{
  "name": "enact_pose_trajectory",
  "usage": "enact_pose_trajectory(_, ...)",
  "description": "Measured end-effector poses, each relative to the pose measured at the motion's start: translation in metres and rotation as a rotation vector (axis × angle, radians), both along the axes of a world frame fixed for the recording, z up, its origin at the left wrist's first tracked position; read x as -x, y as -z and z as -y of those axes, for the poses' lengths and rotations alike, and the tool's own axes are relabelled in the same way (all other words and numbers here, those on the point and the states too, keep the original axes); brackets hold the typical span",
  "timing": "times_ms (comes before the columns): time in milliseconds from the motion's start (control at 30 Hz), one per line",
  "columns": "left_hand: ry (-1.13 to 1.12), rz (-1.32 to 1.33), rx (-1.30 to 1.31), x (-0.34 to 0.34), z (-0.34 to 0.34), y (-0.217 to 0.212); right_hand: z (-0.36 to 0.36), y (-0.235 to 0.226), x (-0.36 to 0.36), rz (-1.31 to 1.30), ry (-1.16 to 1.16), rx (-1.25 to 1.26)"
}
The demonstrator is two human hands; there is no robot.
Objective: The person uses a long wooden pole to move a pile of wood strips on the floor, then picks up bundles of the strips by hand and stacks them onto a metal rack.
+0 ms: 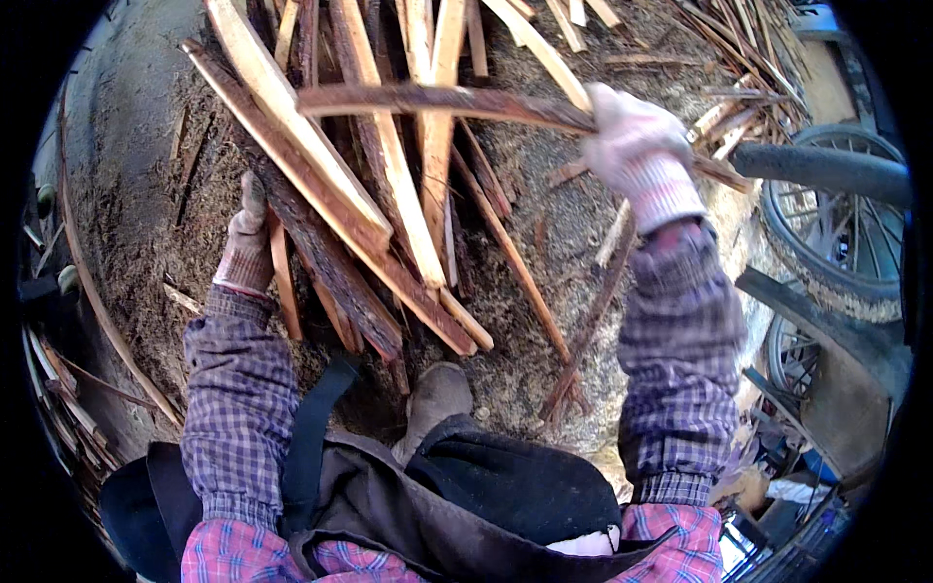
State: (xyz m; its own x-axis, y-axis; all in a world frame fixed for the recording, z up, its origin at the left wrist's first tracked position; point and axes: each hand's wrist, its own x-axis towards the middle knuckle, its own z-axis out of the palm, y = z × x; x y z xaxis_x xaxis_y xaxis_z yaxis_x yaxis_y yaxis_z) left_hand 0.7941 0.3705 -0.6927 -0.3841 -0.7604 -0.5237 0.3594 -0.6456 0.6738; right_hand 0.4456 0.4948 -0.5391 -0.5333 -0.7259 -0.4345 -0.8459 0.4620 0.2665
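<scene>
My right hand, in a pale knitted glove, is closed around a long bark-covered stick of split wood. The stick lies almost level across the top of a heap, its left end over a pale split piece. Beside the heap's left edge is my gloved left hand, its visible fingers stretched out against a dark bark-faced piece. The wood partly hides this hand's inner side. More split sticks fan away from me beneath, showing pale faces and brown bark.
Wood debris covers the brown ground. A thin forked branch lies near my right forearm. Wheels with spokes and a dark bar stand at the right. More sticks are piled far right. My boot is below the heap.
</scene>
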Motion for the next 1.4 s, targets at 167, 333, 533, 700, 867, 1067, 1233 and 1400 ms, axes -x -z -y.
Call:
enact_pose_trajectory(167,-0.005,0.008,0.037,0.01,0.009,0.0,-0.129,-0.027,-0.006,0.008,0.153,0.246)
enact_pose_trajectory(333,-0.003,0.009,0.064,0.015,0.007,-0.008,-0.212,0.044,-0.072,0.484,0.89,0.55)
enact_pose_trajectory(533,-0.001,0.03,0.054,0.018,0.003,-0.008,-0.224,0.095,-0.139,-0.053,0.594,0.118)
enact_pose_trajectory(700,-0.032,0.006,0.04,0.021,0.002,-0.007,-0.228,0.09,-0.127,0.188,0.841,0.344)
enact_pose_trajectory(867,-0.044,-0.016,0.031,0.024,0.006,-0.005,-0.245,0.099,-0.113,0.133,0.908,0.124)
enact_pose_trajectory(1067,-0.042,-0.006,0.033,0.024,0.008,-0.004,-0.324,0.11,-0.141,0.756,1.278,0.758)
enact_pose_trajectory(1233,-0.028,0.031,0.047,0.028,0.011,-0.009,-0.373,0.093,-0.141,0.95,1.059,0.872)
enact_pose_trajectory(1400,-0.042,0.038,0.048,0.029,0.008,-0.014,-0.281,0.057,-0.077,1.416,0.736,0.955)
